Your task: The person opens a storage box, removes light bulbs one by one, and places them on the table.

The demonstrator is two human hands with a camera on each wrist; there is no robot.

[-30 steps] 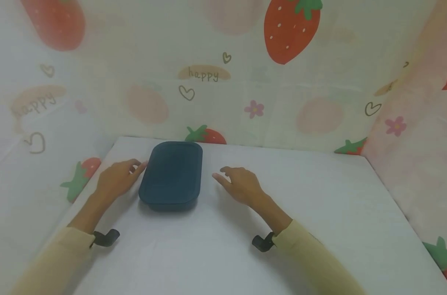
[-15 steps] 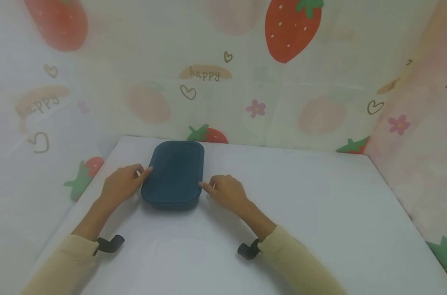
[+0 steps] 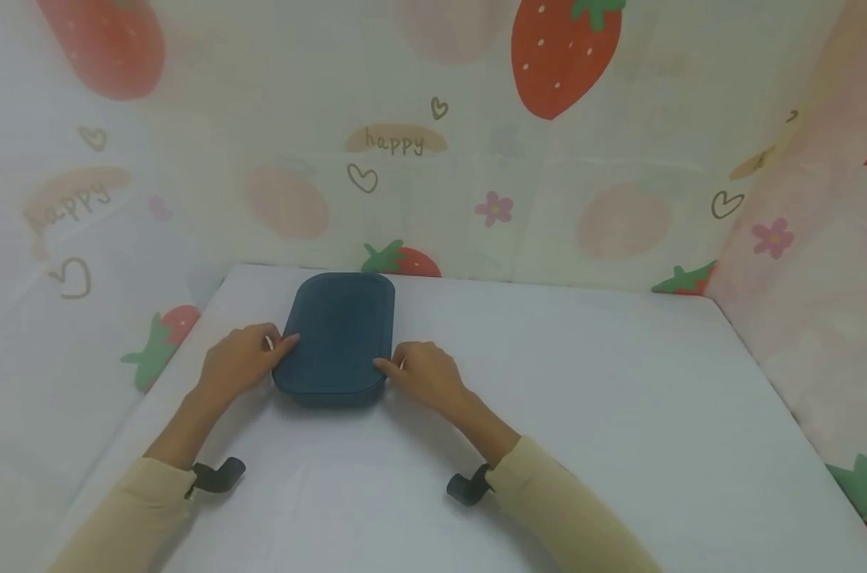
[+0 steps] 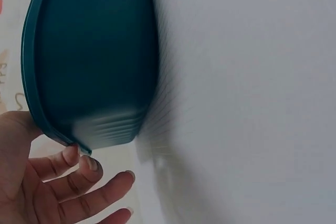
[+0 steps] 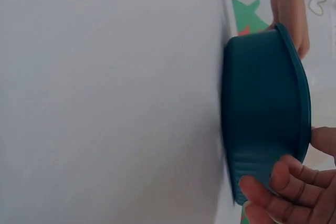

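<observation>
A dark teal, rounded rectangular lunch box (image 3: pixel 336 330) with its lid on stands on the white table, left of the middle in the head view. My left hand (image 3: pixel 240 358) grips its left rim, the thumb lying over the lid's edge. Below that rim, the curled fingers (image 4: pixel 73 182) show in the left wrist view. On the opposite side my right hand (image 3: pixel 429 374) pinches the right rim near the front corner, thumb on top. Its fingers (image 5: pixel 283 192) bend against the ribbed side wall in the right wrist view. What the box holds is hidden.
The white tabletop (image 3: pixel 584 398) stretches to the right of the box and in front of it. A cloth backdrop (image 3: pixel 534 151) printed with strawberries, hearts and flowers surrounds the table's back and sides.
My right hand has come in from the right and taken hold of the box's right rim. The left thumb has moved from beside the box onto its left edge. The box stays in place.
</observation>
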